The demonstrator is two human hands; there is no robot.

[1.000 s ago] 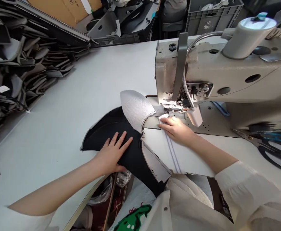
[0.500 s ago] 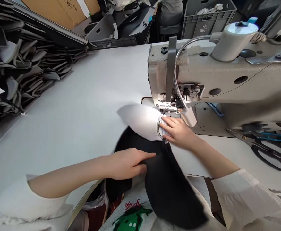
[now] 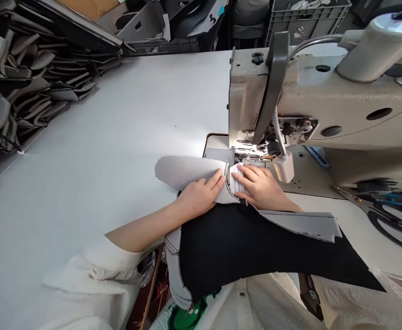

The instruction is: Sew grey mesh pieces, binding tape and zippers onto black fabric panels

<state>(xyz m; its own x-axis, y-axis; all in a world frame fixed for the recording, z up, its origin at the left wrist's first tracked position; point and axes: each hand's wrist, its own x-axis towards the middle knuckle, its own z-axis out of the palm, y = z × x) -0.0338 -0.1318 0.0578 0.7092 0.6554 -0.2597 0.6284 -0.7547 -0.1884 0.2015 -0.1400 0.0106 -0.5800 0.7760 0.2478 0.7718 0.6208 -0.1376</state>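
My left hand (image 3: 200, 196) presses on a grey ribbed fabric flap (image 3: 182, 170), its fingers stretched towards a curved seam. Just right of that seam, my right hand (image 3: 261, 187) lies with spread fingers on a whitish striped strip (image 3: 236, 179). Both pieces belong to a larger black fabric panel (image 3: 256, 247) that hangs over the table edge onto my lap. Grey edging (image 3: 300, 223) shows along the panel's right part. The strip's far end is close to the presser foot (image 3: 238, 157) of a sewing machine (image 3: 252, 94), whose lamp lights the spot.
Large black-handled scissors (image 3: 382, 215) lie at the right, near a blue thread snipper (image 3: 317, 156). Stacked grey and black cut pieces (image 3: 46, 78) fill the left side. Grey crates (image 3: 307, 23) stand beyond the white table (image 3: 128, 119). A thread cone (image 3: 376, 48) tops the machine.
My left hand has moved up and right from the black panel onto the grey flap. The panel has swung out to the right and lies flatter. The view has shifted slightly left.
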